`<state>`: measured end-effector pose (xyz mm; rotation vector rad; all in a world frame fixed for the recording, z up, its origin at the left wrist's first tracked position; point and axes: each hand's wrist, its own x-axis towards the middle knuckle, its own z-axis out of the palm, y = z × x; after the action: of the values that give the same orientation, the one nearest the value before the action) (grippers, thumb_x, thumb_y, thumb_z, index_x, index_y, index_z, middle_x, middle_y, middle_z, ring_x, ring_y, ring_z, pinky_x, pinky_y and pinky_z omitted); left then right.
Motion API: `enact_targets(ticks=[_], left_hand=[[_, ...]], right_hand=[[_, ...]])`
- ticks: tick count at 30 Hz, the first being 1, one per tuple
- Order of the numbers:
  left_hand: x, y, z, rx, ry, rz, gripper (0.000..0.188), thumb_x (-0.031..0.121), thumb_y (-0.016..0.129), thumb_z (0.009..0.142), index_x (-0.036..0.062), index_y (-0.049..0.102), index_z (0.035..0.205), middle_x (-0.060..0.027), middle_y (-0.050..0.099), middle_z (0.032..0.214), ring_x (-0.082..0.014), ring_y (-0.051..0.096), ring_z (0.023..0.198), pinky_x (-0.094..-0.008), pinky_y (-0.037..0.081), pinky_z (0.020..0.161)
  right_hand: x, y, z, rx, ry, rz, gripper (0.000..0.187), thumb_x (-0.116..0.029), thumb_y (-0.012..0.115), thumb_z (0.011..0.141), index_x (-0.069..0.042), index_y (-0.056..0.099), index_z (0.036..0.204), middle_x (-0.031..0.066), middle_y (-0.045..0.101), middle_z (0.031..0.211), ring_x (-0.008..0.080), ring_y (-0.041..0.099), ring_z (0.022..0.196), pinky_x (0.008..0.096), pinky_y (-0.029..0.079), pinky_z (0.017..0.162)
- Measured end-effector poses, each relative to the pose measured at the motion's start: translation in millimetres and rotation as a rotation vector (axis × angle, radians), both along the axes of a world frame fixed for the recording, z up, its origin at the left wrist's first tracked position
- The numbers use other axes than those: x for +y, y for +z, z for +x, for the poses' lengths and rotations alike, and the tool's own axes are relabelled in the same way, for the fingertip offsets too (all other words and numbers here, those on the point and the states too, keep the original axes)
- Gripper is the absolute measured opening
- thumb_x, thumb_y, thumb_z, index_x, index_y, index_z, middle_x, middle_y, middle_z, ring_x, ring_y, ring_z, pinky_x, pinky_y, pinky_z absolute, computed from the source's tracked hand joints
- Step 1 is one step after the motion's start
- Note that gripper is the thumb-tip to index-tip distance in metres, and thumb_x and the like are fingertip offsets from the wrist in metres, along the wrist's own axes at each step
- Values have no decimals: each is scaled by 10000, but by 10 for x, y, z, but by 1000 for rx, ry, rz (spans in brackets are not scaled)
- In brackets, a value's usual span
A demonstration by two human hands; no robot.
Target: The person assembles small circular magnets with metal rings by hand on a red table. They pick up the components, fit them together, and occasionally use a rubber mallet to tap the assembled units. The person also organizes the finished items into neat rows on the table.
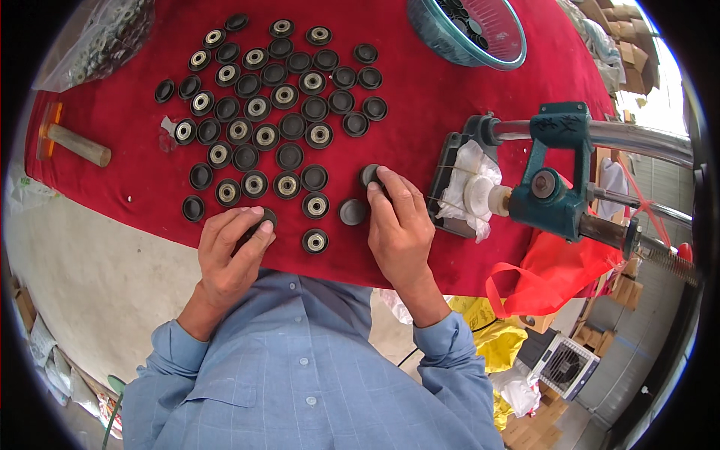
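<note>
Black round caps (289,156) are spread in loose rows over the red cloth (142,191). Some have a silvery ring-shaped bearing (316,241) seated in the middle; others show a plain dark inside. At the near edge, my left hand (229,244) pinches a black cap (264,217), partly covered by the fingers. My right hand (403,232) has its fingertips closed on another black cap (369,175), its edge tipped against the cloth. Just left of that hand, a separate black cap (352,212) lies with its smooth face up.
To the right stands a green hand press (559,176) with chrome bars and a plastic-wrapped pad (471,187). A teal basket (457,52) holds dark parts at the back. Far left are a clear bag of metal parts (112,49) and a wooden-handled hammer (82,146). A red bag (555,270) hangs right.
</note>
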<state>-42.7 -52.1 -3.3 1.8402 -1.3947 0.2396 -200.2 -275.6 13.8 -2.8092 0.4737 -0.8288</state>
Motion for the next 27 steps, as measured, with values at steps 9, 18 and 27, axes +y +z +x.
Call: enact_targets(ticks=[9,18,27], left_hand=[[25,-3,-13,11,13,27,488,-77,867,773,70,756,1226,-135,696,1273,-330,683,1102,-404,605,883],[99,-48,-83,-98,93,121,429,-16,785,843,104,765,1254,-67,709,1326,-279,640,1143,-423,471,912],[176,-19,-129,-70,99,198,493,-17,726,797,148,778,1259,-58,651,1433,-279,602,1201,-444,437,953]], right_hand=[[-15,54,10,1,48,29,274,57,730,814,27,734,1086,181,703,1253,362,715,1122,428,633,913],[-25,33,9,24,57,33,342,27,720,782,30,752,1122,184,703,1263,365,713,1128,430,632,910],[-29,-13,26,4,49,0,246,-31,729,830,19,769,1067,177,729,1245,343,733,1093,423,624,859]])
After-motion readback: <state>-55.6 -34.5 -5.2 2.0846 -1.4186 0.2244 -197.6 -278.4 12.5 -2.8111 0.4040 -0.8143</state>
